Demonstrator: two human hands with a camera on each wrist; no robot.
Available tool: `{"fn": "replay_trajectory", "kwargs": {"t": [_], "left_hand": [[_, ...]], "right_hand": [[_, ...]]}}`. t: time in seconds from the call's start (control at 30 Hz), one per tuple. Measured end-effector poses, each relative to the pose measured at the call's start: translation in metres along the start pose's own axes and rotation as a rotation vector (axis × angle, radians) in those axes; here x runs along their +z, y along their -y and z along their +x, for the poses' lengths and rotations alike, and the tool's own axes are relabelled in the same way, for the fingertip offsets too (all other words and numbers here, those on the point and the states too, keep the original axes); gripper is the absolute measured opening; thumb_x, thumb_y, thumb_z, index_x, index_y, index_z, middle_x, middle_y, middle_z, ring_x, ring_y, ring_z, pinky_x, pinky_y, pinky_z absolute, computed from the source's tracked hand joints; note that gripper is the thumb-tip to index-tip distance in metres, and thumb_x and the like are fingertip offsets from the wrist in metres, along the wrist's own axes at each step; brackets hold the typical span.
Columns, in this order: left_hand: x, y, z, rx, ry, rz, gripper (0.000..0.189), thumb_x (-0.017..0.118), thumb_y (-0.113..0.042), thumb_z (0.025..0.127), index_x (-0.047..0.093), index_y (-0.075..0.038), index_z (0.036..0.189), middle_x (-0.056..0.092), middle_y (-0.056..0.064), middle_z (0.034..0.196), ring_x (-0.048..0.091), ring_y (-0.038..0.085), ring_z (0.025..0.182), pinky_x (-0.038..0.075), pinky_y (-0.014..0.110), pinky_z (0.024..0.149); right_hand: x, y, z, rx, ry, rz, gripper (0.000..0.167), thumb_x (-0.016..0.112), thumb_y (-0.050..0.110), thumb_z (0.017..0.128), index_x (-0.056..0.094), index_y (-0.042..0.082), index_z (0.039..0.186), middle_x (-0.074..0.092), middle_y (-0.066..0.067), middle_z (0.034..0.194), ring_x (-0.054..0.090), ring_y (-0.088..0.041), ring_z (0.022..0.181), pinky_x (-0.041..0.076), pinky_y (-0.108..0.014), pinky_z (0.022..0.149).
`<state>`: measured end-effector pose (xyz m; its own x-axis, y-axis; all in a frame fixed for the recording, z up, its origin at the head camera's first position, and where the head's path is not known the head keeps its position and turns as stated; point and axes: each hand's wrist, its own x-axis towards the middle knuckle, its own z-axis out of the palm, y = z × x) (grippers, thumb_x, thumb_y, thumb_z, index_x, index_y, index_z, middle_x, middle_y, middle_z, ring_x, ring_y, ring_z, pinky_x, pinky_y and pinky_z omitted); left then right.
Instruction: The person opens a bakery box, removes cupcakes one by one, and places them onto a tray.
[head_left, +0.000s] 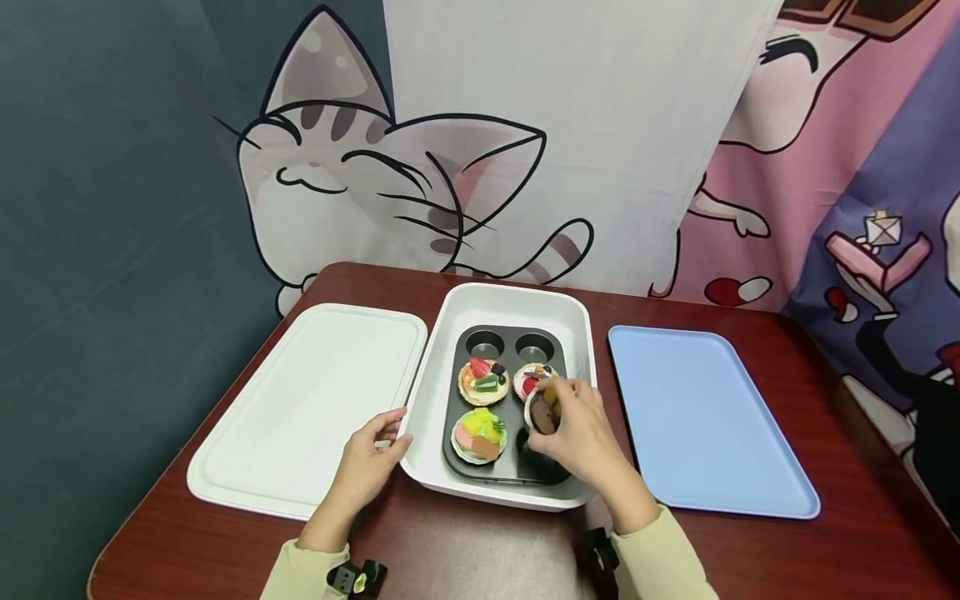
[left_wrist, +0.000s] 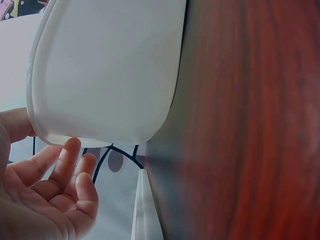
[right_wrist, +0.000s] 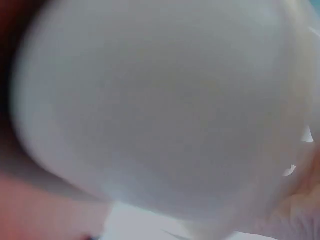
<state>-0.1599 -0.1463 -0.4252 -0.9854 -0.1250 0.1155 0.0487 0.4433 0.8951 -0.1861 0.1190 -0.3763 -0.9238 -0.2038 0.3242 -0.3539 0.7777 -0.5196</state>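
Observation:
My right hand (head_left: 581,429) pinches a toy tart with a brown topping (head_left: 544,412) by its edge. The tart is tilted, over the front right of a dark muffin tin (head_left: 512,454). Tarts with coloured toppings sit in the tin: a strawberry-topped tart (head_left: 483,382), a yellow-topped tart (head_left: 480,435), and a red-topped tart (head_left: 529,377), partly hidden by the right hand. The tin lies inside a white tub (head_left: 427,467). My left hand (head_left: 372,460) grips the tub's near left rim; the left wrist view shows thumb and fingers at the edge.
A white tray (head_left: 300,408) lies left of the tub and a blue tray (head_left: 712,417) lies right of it, all on a dark red wooden table (head_left: 495,554). Cups at the tin's far end hold nothing. A cloth with cartoon cats (head_left: 360,183) hangs behind.

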Motion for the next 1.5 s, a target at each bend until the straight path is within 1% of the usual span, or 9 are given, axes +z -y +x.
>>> {"fn": "replay_trajectory", "kwargs": {"t": [0.1, 0.17, 0.33, 0.5, 0.7, 0.87, 1.17, 1.5], "left_hand": [[0.000, 0.001, 0.000, -0.006, -0.001, 0.003, 0.034, 0.062, -0.005, 0.077, 0.057, 0.001, 0.111, 0.059, 0.010, 0.088, 0.054, 0.019, 0.083, 0.045, 0.026, 0.068], [0.000, 0.001, 0.000, -0.011, -0.002, 0.006, 0.035, 0.062, -0.005, 0.078, 0.056, 0.001, 0.111, 0.059, 0.010, 0.089, 0.054, 0.019, 0.084, 0.045, 0.026, 0.068], [0.000, 0.002, 0.001, -0.025, -0.002, 0.018, 0.036, 0.061, -0.006, 0.078, 0.055, 0.000, 0.113, 0.059, 0.010, 0.095, 0.054, 0.019, 0.085, 0.045, 0.026, 0.069], [0.001, 0.002, 0.001, -0.035, 0.004, 0.019, 0.036, 0.061, -0.006, 0.078, 0.055, 0.001, 0.113, 0.059, 0.010, 0.096, 0.053, 0.019, 0.086, 0.045, 0.026, 0.069], [0.001, 0.001, 0.001, -0.042, 0.006, 0.012, 0.037, 0.062, -0.007, 0.078, 0.055, 0.000, 0.114, 0.058, 0.010, 0.095, 0.053, 0.019, 0.086, 0.045, 0.025, 0.069], [0.000, 0.001, 0.001, -0.049, 0.003, 0.009, 0.036, 0.062, -0.007, 0.078, 0.055, 0.000, 0.113, 0.058, 0.010, 0.093, 0.053, 0.019, 0.085, 0.045, 0.024, 0.069], [0.000, 0.000, 0.001, -0.052, 0.006, 0.008, 0.036, 0.061, -0.007, 0.078, 0.055, 0.000, 0.113, 0.058, 0.010, 0.091, 0.053, 0.019, 0.084, 0.045, 0.024, 0.069], [0.000, -0.001, 0.000, -0.049, 0.007, 0.016, 0.036, 0.061, -0.006, 0.078, 0.055, 0.000, 0.113, 0.058, 0.010, 0.090, 0.053, 0.019, 0.084, 0.045, 0.024, 0.068]], "right_hand": [[-0.015, 0.005, 0.002, 0.002, -0.021, 0.021, 0.057, 0.075, 0.014, 0.054, 0.055, 0.010, 0.107, 0.046, -0.015, 0.099, 0.040, -0.030, 0.093, 0.036, -0.039, 0.071], [-0.021, 0.005, 0.001, -0.001, -0.028, 0.032, 0.058, 0.075, 0.012, 0.054, 0.055, 0.009, 0.109, 0.046, -0.016, 0.100, 0.040, -0.030, 0.093, 0.035, -0.039, 0.071], [-0.029, 0.000, 0.000, -0.004, -0.041, 0.046, 0.061, 0.075, 0.011, 0.054, 0.054, 0.008, 0.112, 0.046, -0.016, 0.099, 0.041, -0.030, 0.092, 0.034, -0.040, 0.071], [-0.036, -0.006, -0.002, 0.024, -0.036, 0.051, 0.063, 0.074, 0.010, 0.056, 0.052, 0.006, 0.115, 0.046, -0.019, 0.103, 0.040, -0.032, 0.097, 0.035, -0.044, 0.074], [-0.043, -0.014, -0.001, 0.032, -0.042, 0.042, 0.063, 0.074, 0.010, 0.058, 0.050, 0.005, 0.116, 0.048, -0.019, 0.100, 0.040, -0.032, 0.094, 0.033, -0.042, 0.073], [-0.048, -0.021, 0.000, 0.031, -0.059, 0.047, 0.064, 0.073, 0.010, 0.059, 0.048, 0.004, 0.117, 0.049, -0.017, 0.099, 0.040, -0.031, 0.095, 0.031, -0.043, 0.077], [-0.056, -0.034, -0.001, 0.070, -0.079, 0.038, 0.063, 0.072, 0.009, 0.060, 0.048, 0.003, 0.118, 0.048, -0.019, 0.100, 0.039, -0.033, 0.097, 0.030, -0.046, 0.077], [-0.057, -0.049, -0.007, 0.114, -0.071, 0.019, 0.064, 0.071, 0.009, 0.061, 0.046, 0.001, 0.119, 0.046, -0.021, 0.100, 0.037, -0.035, 0.098, 0.030, -0.047, 0.077]]}}
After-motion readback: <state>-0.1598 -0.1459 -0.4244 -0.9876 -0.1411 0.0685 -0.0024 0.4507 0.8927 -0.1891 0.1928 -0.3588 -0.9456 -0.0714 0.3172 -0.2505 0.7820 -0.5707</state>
